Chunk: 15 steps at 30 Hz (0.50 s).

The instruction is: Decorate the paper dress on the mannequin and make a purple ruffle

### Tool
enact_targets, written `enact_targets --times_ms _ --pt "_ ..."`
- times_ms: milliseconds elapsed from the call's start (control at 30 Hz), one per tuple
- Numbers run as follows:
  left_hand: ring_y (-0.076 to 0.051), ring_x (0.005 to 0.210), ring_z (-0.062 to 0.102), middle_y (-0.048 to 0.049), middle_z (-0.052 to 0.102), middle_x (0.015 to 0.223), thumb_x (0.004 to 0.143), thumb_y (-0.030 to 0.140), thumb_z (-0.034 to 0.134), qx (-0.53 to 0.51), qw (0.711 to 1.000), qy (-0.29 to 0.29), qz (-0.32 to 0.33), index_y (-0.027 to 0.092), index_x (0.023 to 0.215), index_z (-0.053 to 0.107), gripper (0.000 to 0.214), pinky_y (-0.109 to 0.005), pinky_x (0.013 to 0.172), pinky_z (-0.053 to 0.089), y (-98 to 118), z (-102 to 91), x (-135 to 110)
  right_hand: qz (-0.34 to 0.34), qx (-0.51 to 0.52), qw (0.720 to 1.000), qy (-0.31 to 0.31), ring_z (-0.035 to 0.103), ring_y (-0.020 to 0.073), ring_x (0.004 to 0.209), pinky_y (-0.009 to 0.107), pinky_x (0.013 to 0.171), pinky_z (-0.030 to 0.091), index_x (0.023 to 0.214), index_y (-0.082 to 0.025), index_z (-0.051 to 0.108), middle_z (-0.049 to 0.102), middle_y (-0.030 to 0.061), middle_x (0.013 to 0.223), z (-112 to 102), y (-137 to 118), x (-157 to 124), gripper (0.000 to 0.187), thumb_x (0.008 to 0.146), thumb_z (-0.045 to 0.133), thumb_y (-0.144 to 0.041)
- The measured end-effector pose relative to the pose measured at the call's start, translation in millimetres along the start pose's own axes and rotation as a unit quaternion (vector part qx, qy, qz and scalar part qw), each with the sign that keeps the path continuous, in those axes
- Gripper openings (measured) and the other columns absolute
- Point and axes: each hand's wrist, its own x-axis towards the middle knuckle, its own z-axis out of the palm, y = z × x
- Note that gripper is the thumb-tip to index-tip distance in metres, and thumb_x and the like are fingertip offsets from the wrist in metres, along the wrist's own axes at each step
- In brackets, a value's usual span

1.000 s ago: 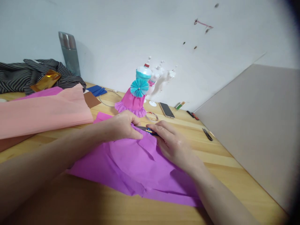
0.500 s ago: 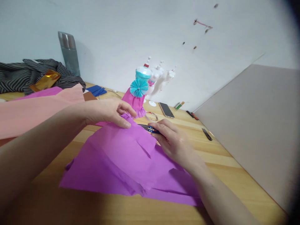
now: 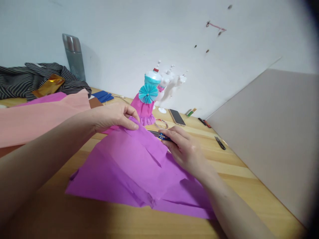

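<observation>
Head view: left hand (image 3: 116, 118) tight on purple paper (image 3: 134, 162), right hand (image 3: 185, 147) around blue-handled tool (image 3: 163, 136), tip hidden.

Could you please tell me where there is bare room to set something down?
Bare table lies between the right hand and the black cutter, and on the near side of the purple paper. The left is crowded with peach paper and striped cloth.

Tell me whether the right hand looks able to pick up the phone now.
Probably not straight away: the phone lies just beyond the right hand, but that hand is closed around a blue-handled cutting tool.
</observation>
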Motion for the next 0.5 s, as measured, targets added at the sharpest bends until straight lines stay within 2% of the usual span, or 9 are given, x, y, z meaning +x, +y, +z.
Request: enact_targets --times_ms 233,367,500 --pt "-0.011 0.055 0.054 0.0019 0.062 0.061 0.057 0.026 0.076 -0.021 0.999 -0.016 -0.019 0.017 0.078 0.071 0.024 -0.021 0.053 0.039 3.3 0.1 -3.5 0.001 -0.004 1.0 0.01 0.057 0.017 0.073 0.03 0.064 0.05 0.11 -0.019 0.06 0.058 0.0059 0.082 1.7 1.9 0.2 0.021 0.093 0.049 -0.013" --pt "-0.01 0.051 0.05 0.001 0.057 0.055 0.064 0.03 0.073 -0.05 0.998 -0.036 -0.027 0.015 0.066 0.068 0.016 -0.021 0.051 0.037 1.3 -3.4 -4.0 0.001 0.0 1.0 0.009 0.056 0.0166 0.073 0.029 0.064 0.05 0.109 -0.019 0.061 0.057 0.0051 0.081 2.0 3.3 -1.2 0.02 0.093 0.049 -0.013" --pt "-0.007 0.042 0.037 0.0013 0.048 0.046 0.066 0.035 0.073 -0.028 0.999 -0.035 -0.005 0.015 0.054 0.062 0.026 -0.022 0.044 0.029 -3.5 -7.9 -3.7 0.012 0.0 1.0 -0.001 0.057 0.0174 0.075 0.031 0.065 0.051 0.112 -0.019 0.06 0.058 0.0062 0.084 1.9 4.4 -2.3 0.023 0.093 0.049 -0.013"
